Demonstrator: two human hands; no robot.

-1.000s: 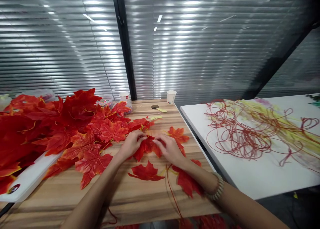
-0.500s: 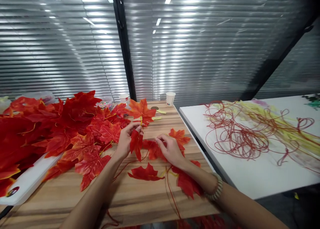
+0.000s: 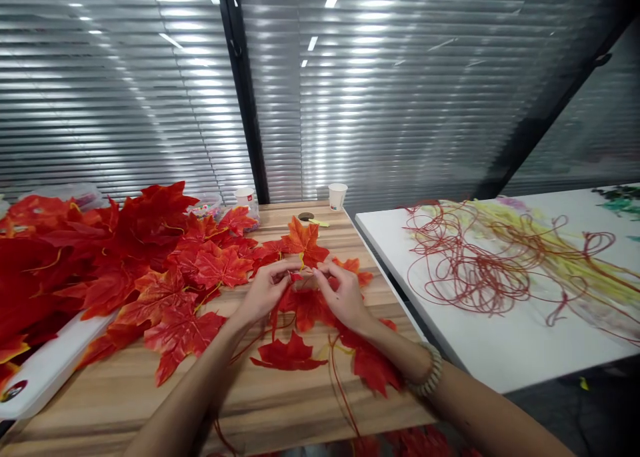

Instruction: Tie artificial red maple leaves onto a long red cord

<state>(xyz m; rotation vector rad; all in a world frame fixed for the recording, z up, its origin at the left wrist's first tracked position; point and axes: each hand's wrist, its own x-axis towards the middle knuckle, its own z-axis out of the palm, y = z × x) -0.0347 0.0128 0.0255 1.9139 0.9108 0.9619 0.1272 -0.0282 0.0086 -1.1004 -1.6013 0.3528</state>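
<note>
My left hand (image 3: 266, 288) is closed over the wooden table, pinching the stem area of an orange-red maple leaf (image 3: 304, 241). My right hand (image 3: 345, 293) is closed close beside it, its thumb and finger meeting at the same stem; the thin piece between the fingertips is too small to make out. Red leaves (image 3: 306, 305) hang or lie just under both hands. Nearer to me a single red leaf (image 3: 290, 353) lies on the wood, and another leaf (image 3: 376, 370) rests below my right forearm. A red cord (image 3: 343, 385) runs toward the table's front edge.
A large heap of red leaves (image 3: 145, 234) covers the left side, partly over a white board (image 3: 65, 364). Paper cups (image 3: 337, 196) stand at the back. On the white table (image 3: 480, 350) at right lie tangled red cord (image 3: 470, 277) and yellow strands (image 3: 540, 244).
My left hand has moved right, bringing the orange-red leaf with it, and now meets my right hand. My right hand has shifted slightly. The view has turned a little.
</note>
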